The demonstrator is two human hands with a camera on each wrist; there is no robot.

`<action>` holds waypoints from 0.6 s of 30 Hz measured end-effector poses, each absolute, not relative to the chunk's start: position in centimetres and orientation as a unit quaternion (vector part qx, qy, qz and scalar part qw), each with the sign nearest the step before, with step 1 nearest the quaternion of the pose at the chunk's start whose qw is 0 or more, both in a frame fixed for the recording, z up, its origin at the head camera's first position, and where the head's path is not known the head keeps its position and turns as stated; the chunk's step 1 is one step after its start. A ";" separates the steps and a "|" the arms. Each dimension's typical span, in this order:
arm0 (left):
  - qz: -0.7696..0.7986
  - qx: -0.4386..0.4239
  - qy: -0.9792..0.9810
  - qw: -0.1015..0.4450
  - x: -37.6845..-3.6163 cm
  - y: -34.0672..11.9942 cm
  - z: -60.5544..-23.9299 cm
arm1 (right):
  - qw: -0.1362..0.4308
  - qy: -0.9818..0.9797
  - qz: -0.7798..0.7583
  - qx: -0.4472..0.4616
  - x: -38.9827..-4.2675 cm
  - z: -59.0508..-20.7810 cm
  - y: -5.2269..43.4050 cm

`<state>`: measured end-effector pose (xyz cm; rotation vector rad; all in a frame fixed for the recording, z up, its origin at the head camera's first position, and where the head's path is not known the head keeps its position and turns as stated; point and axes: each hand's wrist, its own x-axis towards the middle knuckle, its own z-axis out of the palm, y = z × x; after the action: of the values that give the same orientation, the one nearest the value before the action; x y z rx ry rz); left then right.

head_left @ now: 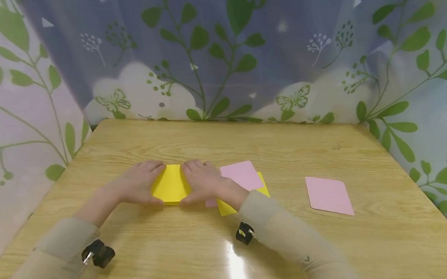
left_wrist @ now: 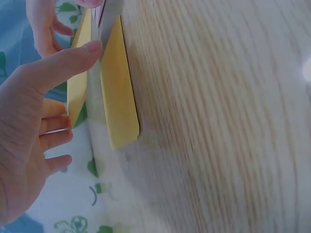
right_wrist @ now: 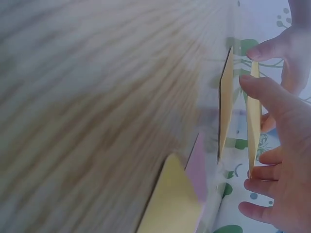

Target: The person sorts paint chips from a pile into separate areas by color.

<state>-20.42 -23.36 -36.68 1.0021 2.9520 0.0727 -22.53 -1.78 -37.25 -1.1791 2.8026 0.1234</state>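
Both hands hold a square yellow card [head_left: 170, 182] between them at the left of the table in the head view. My left hand [head_left: 140, 184] grips its left side, thumb at the near edge and fingers toward the far edge. On the opposite side, my right hand [head_left: 204, 182] holds it the same way. Both wrist views show the held card raised, with a gap beneath it. Under it, a second yellow card [left_wrist: 119, 97] lies on the tabletop.
Beside the right wrist, a pink card [head_left: 242, 174] overlaps a yellow card [head_left: 227, 207], with another pink corner [head_left: 211, 203] poking out. Farther right a single pink card [head_left: 329, 196] lies on the wooden table [head_left: 168, 252]. A leaf-patterned curtain [head_left: 221, 89] hangs behind the far edge.
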 end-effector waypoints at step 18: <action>0.009 0.306 0.949 0.072 -20.7 -24.8 -37.2 | 0.092 0.924 0.045 -0.369 -22.5 -38.4 -4.7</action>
<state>-20.65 -24.79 -37.16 0.9196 2.8531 0.0271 -22.51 -4.72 -38.44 -1.0972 2.7433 0.1330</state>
